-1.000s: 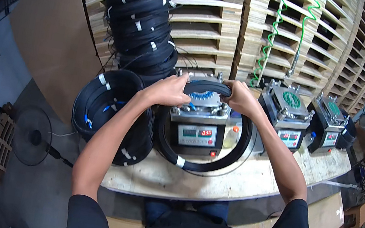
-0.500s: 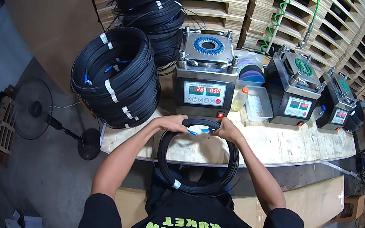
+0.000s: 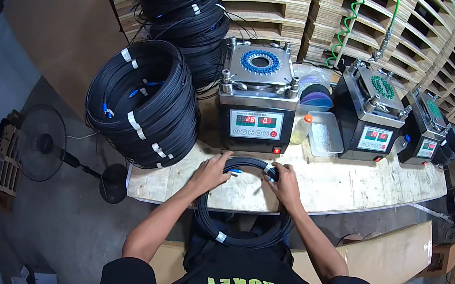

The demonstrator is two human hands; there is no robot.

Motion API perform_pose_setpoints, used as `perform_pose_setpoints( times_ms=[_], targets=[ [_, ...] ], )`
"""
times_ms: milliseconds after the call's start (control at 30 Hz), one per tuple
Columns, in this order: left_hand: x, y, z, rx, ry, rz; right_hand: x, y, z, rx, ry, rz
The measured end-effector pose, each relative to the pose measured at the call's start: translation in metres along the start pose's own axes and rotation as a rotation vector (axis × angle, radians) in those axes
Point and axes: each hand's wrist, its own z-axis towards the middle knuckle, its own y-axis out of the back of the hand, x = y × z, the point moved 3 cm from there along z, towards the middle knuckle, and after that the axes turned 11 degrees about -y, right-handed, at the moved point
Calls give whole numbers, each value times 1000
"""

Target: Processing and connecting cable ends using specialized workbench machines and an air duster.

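Note:
Both my hands grip one ring-shaped coil of black cable (image 3: 248, 244) by its far part, at the front edge of the wooden bench. My left hand (image 3: 211, 173) is closed around the coil's upper left. A blue cable connector (image 3: 236, 171) sticks out from its fingers into the ring's opening. My right hand (image 3: 288, 188) closes on the upper right, next to a white tape band (image 3: 269, 169). Another small blue connector end (image 3: 274, 179) shows by its fingertips, mostly hidden. A second white band (image 3: 221, 237) wraps the coil's near side, which hangs past the edge above my lap.
A stack of black cable coils (image 3: 145, 110) stands on the bench (image 3: 340, 188) at left, a taller stack (image 3: 181, 2) behind it. Ahead is a machine with a display (image 3: 254, 125); two similar machines, a bottle (image 3: 302, 129) and a clear tub (image 3: 325, 135) stand right. A fan (image 3: 44, 142) is at far left.
My hands and the coil have moved slightly toward me, and the hands sit a little farther apart. A white band now shows by my right hand, whose connector is more covered.

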Motion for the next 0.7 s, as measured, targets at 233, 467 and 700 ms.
perform_pose_setpoints(
  times_ms=[233,467,700],
  targets=[
    [-10,-9,-10,-84,-227,481,14,2,-1,-85,-224,-175],
    [-16,-4,-29,-284,-210,522,11,7,-13,-99,-177,-132],
    [-9,-1,-14,-386,-384,380,7,4,0,-190,-200,-90]
  ],
)
